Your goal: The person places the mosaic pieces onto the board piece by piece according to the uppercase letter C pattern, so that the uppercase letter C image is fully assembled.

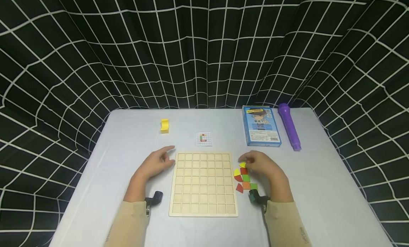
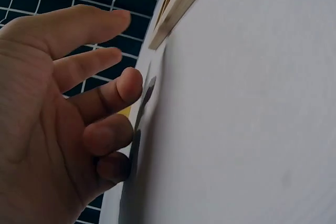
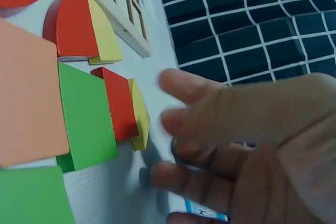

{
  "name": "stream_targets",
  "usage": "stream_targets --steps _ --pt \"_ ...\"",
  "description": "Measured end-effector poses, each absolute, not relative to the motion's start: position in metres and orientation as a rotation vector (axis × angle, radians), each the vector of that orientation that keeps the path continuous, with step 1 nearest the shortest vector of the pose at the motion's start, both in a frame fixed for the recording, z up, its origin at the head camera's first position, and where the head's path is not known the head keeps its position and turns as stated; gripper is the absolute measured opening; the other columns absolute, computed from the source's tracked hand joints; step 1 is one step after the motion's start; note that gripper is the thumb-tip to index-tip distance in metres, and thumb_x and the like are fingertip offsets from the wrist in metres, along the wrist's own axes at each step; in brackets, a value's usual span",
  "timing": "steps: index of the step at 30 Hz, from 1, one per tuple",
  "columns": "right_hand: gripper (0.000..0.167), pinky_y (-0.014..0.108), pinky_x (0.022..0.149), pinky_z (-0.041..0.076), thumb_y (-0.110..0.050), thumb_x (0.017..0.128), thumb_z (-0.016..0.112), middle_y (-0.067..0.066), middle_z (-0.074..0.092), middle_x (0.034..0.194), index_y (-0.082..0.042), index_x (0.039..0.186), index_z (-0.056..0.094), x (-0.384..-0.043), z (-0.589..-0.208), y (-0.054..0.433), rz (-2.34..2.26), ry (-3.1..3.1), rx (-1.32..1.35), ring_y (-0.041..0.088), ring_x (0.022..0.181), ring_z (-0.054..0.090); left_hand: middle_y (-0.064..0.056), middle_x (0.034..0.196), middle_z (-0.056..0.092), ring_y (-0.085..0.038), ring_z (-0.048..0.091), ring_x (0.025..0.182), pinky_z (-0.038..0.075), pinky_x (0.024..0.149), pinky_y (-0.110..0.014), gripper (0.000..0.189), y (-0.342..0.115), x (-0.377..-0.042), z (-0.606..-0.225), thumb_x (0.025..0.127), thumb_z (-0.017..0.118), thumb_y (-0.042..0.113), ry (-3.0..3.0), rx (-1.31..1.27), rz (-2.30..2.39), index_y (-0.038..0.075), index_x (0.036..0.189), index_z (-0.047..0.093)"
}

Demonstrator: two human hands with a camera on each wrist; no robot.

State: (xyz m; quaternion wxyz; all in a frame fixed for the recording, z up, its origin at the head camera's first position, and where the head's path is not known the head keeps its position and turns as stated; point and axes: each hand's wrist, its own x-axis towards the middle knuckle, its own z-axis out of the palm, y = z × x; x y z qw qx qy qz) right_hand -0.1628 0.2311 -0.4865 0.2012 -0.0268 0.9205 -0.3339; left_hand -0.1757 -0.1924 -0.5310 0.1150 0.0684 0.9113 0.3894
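Head view: the right hand [image 1: 260, 164] is poised over the far end of a group of colored puzzle pieces. Its fingers are loosely bent and apart; the right wrist view shows a gap between the fingertips and the nearest piece, and nothing is held. The left hand [image 1: 156, 164] is beside the far left corner of the wooden grid board [image 1: 203, 188], fingers relaxed and spaced, holding nothing; contact between its thumb and the board edge cannot be confirmed.

Governing relation: the pieces lie just outside the right edge of the board, on the near-left side of the right hand. The group's long axis runs far to near, roughly parallel to that edge. The right hand is the nearer; the left hand is across the full board width.

Piece order, far to near: yellow quarter-circle piece [image 1: 243, 165], closest to the right fingertips; red square [image 1: 244, 171]; a second yellow quarter-circle [image 1: 236, 172] against a red quarter-circle [image 1: 238, 178]; green square [image 1: 245, 178]; orange square [image 1: 246, 185], with another red quarter-circle [image 1: 239, 187] and another green square [image 1: 254, 186] flanking it.

Beyond the board's far edge: pattern card [image 1: 203, 138]. Toward the far edge of the desk [image 1: 112, 162]: yellow arched block [image 1: 164, 126] at left; blue box [image 1: 262, 126] and purple rod with a wider head [image 1: 289, 127] near the far right corner.
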Motion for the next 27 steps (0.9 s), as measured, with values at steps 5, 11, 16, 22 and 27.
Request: stream_targets --steps 5,11,16,22,27 --pt "0.029 0.049 0.091 0.047 0.000 0.088 0.069 0.005 0.063 0.100 -0.012 0.112 0.078 -0.161 -0.488 0.230 -0.891 2.547 -0.067 0.029 0.100 0.053 0.000 0.074 0.053 -0.017 0.049 0.067 0.042 0.066 -0.036 0.060 -0.187 -0.174 -0.531 0.088 0.078 0.037 2.667 0.219 1.055 0.023 0.143 0.062" --pt "0.026 0.045 0.084 0.046 -0.001 0.086 0.069 0.006 0.061 0.092 -0.008 0.109 0.076 -0.164 -0.491 0.231 -0.853 2.611 -0.064 0.028 0.097 0.054 -0.001 0.071 0.051 -0.017 0.048 0.066 0.040 0.065 -0.037 0.058 -0.181 -0.172 -0.527 0.086 0.080 0.033 2.693 0.243 1.002 0.021 0.140 0.065" --pt "0.020 0.047 0.086 0.048 -0.005 0.087 0.073 0.007 0.063 0.094 -0.006 0.107 0.076 -0.168 -0.496 0.234 -0.826 2.685 -0.073 0.028 0.094 0.055 -0.001 0.072 0.052 -0.017 0.048 0.066 0.041 0.065 -0.036 0.058 -0.179 -0.172 -0.526 0.086 0.080 0.033 2.696 0.214 0.993 0.021 0.140 0.065" --pt "0.018 0.044 0.081 0.048 -0.015 0.088 0.076 0.006 0.063 0.088 -0.006 0.103 0.074 -0.168 -0.499 0.234 -0.820 2.760 -0.018 0.026 0.087 0.056 -0.001 0.072 0.053 -0.018 0.049 0.067 0.041 0.064 -0.036 0.058 -0.179 -0.172 -0.526 0.086 0.080 0.034 2.700 0.201 0.987 0.021 0.140 0.065" --pt "0.018 0.040 0.073 0.045 -0.020 0.088 0.071 0.006 0.060 0.079 -0.006 0.100 0.072 -0.166 -0.501 0.232 -0.857 2.812 0.064 0.025 0.081 0.056 -0.001 0.073 0.053 -0.018 0.049 0.067 0.042 0.065 -0.037 0.057 -0.179 -0.173 -0.527 0.087 0.080 0.036 2.711 0.194 0.973 0.022 0.140 0.065"
